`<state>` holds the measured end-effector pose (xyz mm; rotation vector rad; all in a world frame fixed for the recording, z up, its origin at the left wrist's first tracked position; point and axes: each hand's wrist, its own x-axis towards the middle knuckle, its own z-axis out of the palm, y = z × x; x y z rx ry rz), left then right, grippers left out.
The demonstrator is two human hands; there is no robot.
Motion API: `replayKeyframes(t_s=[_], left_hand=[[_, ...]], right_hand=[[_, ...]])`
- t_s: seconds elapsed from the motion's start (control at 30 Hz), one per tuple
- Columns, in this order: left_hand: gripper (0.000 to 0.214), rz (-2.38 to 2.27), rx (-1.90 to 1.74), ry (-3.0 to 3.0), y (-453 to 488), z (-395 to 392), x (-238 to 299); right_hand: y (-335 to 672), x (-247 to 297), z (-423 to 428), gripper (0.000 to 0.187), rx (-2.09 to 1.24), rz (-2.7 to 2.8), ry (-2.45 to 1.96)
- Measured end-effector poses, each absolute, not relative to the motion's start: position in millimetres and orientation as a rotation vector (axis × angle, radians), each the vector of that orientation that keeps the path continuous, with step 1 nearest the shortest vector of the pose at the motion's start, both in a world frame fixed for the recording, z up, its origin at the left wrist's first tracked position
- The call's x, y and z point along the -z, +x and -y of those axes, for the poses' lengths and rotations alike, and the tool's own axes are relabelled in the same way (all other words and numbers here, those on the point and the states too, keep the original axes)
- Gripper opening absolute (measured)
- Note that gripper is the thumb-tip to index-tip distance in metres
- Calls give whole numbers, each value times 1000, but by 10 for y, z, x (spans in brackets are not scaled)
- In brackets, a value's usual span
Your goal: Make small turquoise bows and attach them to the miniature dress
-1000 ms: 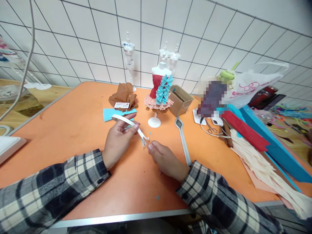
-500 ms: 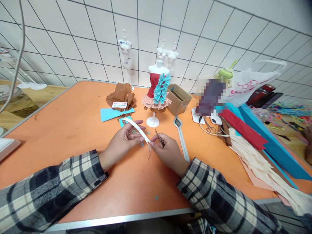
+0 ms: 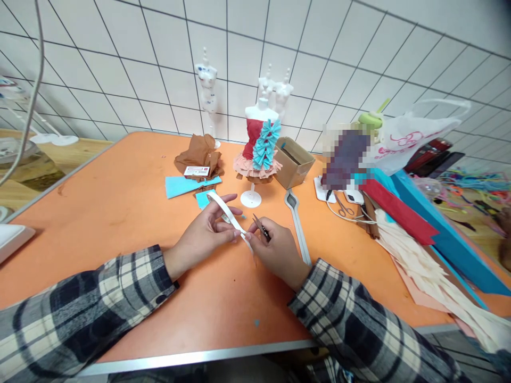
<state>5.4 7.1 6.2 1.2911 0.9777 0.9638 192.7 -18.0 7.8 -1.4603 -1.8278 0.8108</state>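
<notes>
A narrow white strip (image 3: 225, 209) curves in a loop between my two hands. Thumb and finger of my left hand (image 3: 202, 235) pinch it near its lower end, the other fingers stretching out under the loop. My right hand (image 3: 278, 247) pinches that lower end with thumb and fingertip, close beside the left thumb. Tucked in the right fingers is a small pointed tool (image 3: 262, 230), its dark tips aimed up and left; its exact kind is hard to make out. Just beyond the hands stands a small white dress form (image 3: 261, 113) in a red bodice, blue ruffles and pink skirt.
Brown crepe paper (image 3: 196, 153) and blue pieces (image 3: 186, 187) lie at back left. A cardboard box (image 3: 297, 165) stands behind a grey zipper-like strip (image 3: 298, 229). To the right are scissors (image 3: 344, 208), a red paper roll (image 3: 399, 213) and cream strips (image 3: 411, 260). More dress forms (image 3: 207, 88) stand behind.
The white strip's loop has curled tighter and shifted slightly right, and its lower end has swung right under my right hand. Both hands keep their pinch.
</notes>
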Motion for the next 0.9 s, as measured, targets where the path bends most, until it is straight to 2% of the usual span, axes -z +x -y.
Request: replayKeyframes(t_s=[0.4, 0.5, 0.6, 0.7, 0.77, 0.9], left_hand=[[74, -948, -935, 1219, 48, -88, -76], [73, -960, -987, 1196, 54, -96, -71], [73, -1016, -1063, 1214, 48, -113, -69], [75, -1095, -1114, 1246, 34, -130, -74], [77, -1121, -1114, 1260, 30, -132, -82], [77, -1133, -1106, 1275, 41, -115, -103]], right_hand=[[1986, -86, 128, 16, -610, 1922, -1581], [1985, -108, 136, 15, -674, 1845, -1576], [1999, -160, 180, 33, -784, 1697, -1452], [2014, -187, 226, 26, -1032, 1719, -1257], [2008, -168, 234, 31, -1206, 1818, -1180], [1972, -90, 208, 36, -1257, 1939, -1247]])
